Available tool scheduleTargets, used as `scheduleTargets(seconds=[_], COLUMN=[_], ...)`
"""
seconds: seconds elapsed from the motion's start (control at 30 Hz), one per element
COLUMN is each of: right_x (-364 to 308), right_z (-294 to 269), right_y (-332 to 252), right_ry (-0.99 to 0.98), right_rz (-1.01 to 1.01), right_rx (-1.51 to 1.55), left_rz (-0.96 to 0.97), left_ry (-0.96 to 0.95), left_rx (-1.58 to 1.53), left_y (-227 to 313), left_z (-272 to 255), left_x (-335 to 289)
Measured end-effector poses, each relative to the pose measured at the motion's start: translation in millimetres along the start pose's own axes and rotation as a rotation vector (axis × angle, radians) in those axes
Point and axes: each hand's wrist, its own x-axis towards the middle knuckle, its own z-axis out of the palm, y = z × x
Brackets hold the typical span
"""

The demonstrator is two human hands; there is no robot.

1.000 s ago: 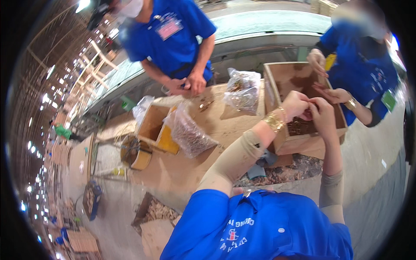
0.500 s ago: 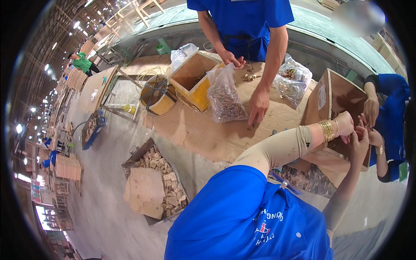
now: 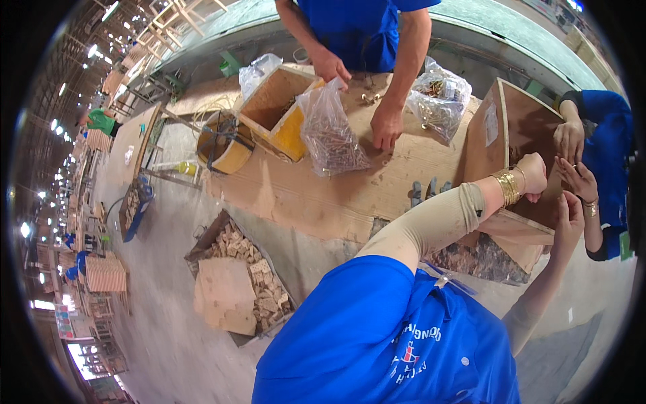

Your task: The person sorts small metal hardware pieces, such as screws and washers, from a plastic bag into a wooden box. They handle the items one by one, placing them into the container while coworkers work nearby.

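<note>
My left hand (image 3: pixel 533 176), with gold bracelets at its wrist, is closed over the open wooden box (image 3: pixel 486 135) at the right. Its fingers curl away from view, so what they hold, if anything, is hidden. My right hand (image 3: pixel 570 214) is just outside the box's near right edge, thumb and fingertips pressed together; anything pinched there is too small to make out. Close beside both are a co-worker's hands (image 3: pixel 580 180), one with a gold bracelet. Small brownish pieces lie inside the box, too indistinct to name.
Across the cardboard-covered table (image 3: pixel 296 202), another person holds a clear bag of screws (image 3: pixel 333 145). Near it are a yellow wooden box (image 3: pixel 286 118), a round yellow container (image 3: pixel 229 151) and another plastic bag of metal parts (image 3: pixel 441 101). A bin of wood blocks (image 3: pixel 252 269) stands on the floor.
My hands, close together before, have moved apart; the right one is now lower beside the box. The person opposite has drawn the lower hand's fingers in. The whole view has shifted slightly.
</note>
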Motion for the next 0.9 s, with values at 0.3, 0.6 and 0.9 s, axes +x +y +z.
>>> scheduleTargets(seconds=[0.3, 0.6, 0.9], right_x=[-32.2, -86.6, 23.0], right_z=[-2.5, 164.5, 340.6], right_y=[-43.3, -75.5, 55.9], right_ry=[-0.007, -0.798, -0.207], right_rz=[-0.061, 0.118, -0.342], right_rx=[-0.023, 0.223, -0.414], left_rz=[0.632, 0.078, -0.158], left_ry=[0.27, 0.466, 0.506], left_rx=[0.087, -0.411, -0.505], left_y=[1.6, -116.7, -196.1], left_z=[12.9, -85.7, -127.7], left_x=[-42.7, -197.3, -242.3])
